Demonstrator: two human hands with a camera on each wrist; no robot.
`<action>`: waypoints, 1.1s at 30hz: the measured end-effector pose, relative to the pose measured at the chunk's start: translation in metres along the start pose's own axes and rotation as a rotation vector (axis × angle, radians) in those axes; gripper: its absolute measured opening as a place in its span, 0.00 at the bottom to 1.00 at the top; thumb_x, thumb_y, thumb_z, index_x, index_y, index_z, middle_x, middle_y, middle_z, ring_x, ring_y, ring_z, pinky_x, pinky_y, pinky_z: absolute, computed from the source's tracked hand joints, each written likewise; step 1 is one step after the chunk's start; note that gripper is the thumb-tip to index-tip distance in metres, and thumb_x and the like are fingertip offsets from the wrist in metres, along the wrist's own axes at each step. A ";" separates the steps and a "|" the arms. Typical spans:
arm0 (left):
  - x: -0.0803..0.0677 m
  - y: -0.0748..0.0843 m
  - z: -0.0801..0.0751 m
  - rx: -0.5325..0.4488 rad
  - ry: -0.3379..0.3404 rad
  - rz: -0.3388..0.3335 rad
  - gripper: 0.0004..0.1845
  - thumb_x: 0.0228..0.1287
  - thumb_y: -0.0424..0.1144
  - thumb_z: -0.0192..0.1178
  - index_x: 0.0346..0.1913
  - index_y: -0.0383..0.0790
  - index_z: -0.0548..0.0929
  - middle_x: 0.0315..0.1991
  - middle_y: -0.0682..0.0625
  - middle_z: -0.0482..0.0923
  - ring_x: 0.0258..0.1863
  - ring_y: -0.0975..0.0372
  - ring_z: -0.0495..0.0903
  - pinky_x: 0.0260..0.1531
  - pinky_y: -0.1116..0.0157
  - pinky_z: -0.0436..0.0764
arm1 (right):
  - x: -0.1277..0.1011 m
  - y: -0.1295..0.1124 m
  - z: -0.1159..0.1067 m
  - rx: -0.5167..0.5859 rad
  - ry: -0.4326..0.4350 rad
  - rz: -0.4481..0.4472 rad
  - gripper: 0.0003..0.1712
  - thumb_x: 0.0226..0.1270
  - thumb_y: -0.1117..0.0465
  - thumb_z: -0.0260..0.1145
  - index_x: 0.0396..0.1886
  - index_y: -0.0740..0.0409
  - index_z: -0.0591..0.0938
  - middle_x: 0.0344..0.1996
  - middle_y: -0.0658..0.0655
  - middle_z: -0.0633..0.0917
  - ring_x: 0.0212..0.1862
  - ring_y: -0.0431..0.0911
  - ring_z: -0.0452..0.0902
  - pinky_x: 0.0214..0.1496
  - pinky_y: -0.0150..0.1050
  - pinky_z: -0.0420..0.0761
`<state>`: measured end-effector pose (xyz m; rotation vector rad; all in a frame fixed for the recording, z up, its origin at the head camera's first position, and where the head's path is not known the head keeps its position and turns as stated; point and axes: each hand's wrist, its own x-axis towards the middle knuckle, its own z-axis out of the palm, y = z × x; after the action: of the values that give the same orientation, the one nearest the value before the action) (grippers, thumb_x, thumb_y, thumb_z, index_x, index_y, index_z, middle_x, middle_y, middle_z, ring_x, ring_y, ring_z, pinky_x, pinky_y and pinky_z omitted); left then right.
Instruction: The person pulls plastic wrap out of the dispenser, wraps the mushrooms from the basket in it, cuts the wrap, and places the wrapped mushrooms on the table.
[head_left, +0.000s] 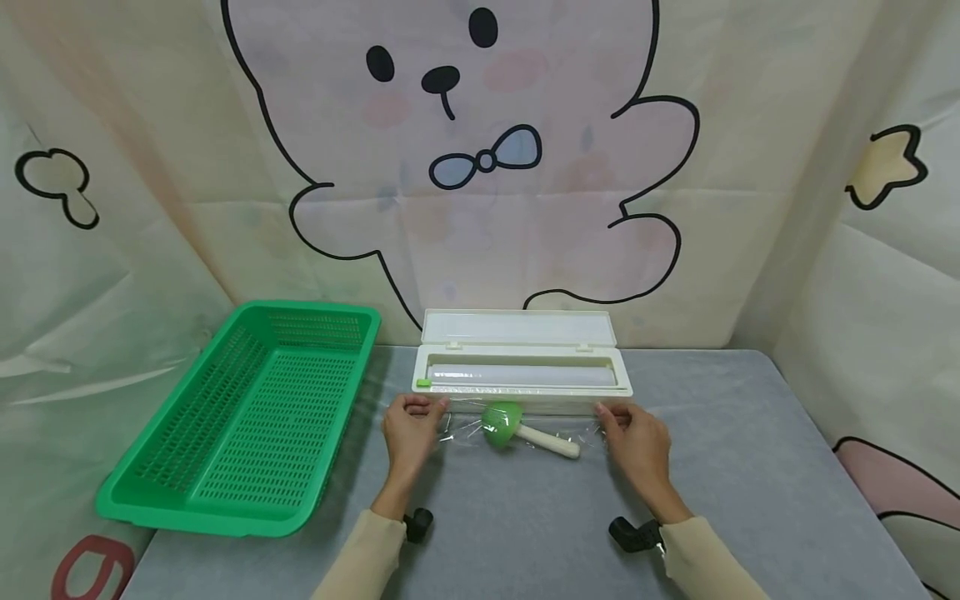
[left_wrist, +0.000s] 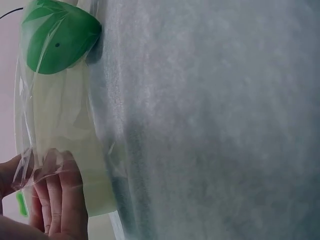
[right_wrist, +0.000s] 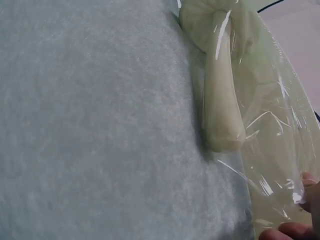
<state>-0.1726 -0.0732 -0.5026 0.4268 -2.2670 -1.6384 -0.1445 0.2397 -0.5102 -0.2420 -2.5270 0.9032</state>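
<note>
A white cling film dispenser (head_left: 525,402) stands at the back of the table with its lid raised and a roll (head_left: 517,373) inside. Clear plastic film (right_wrist: 272,150) hangs down its front and lies over a mushroom-shaped toy with a green cap (head_left: 499,423) and a cream stem (head_left: 551,441). My left hand (head_left: 411,433) pinches the film's left side between thumb and fingers at the dispenser's front corner. At the opposite corner, my right hand (head_left: 639,442) pinches the film's right side. The right wrist view catches only a few right fingertips at its edge.
A green perforated basket (head_left: 303,521) stands to the left, partly past the table's left edge. Grey cloth covers the table (head_left: 525,533). Behind the dispenser hangs a printed curtain (head_left: 750,167), with more curtain at both sides.
</note>
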 end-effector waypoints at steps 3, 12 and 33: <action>0.001 -0.001 -0.001 0.000 -0.017 0.000 0.12 0.56 0.38 0.78 0.32 0.33 0.87 0.24 0.46 0.84 0.22 0.63 0.80 0.23 0.66 0.76 | 0.001 0.001 0.000 0.021 -0.032 0.036 0.16 0.69 0.55 0.72 0.36 0.68 0.88 0.27 0.60 0.88 0.30 0.53 0.85 0.36 0.49 0.78; 0.006 0.003 -0.003 -0.158 -0.140 -0.095 0.06 0.60 0.33 0.74 0.34 0.30 0.91 0.25 0.42 0.84 0.19 0.58 0.85 0.21 0.69 0.83 | 0.008 0.002 0.001 0.153 -0.061 0.085 0.08 0.67 0.64 0.73 0.31 0.64 0.89 0.20 0.54 0.86 0.21 0.38 0.78 0.26 0.30 0.74; 0.018 -0.009 -0.012 -0.479 -0.379 -0.389 0.11 0.65 0.32 0.70 0.45 0.26 0.87 0.32 0.48 0.85 0.29 0.65 0.84 0.31 0.71 0.84 | 0.023 0.032 -0.016 0.685 -0.577 0.429 0.24 0.73 0.56 0.68 0.51 0.77 0.82 0.32 0.53 0.88 0.35 0.39 0.84 0.39 0.34 0.84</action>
<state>-0.1830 -0.0940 -0.5066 0.4873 -2.0032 -2.5677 -0.1572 0.2804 -0.5118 -0.3418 -2.4791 2.2046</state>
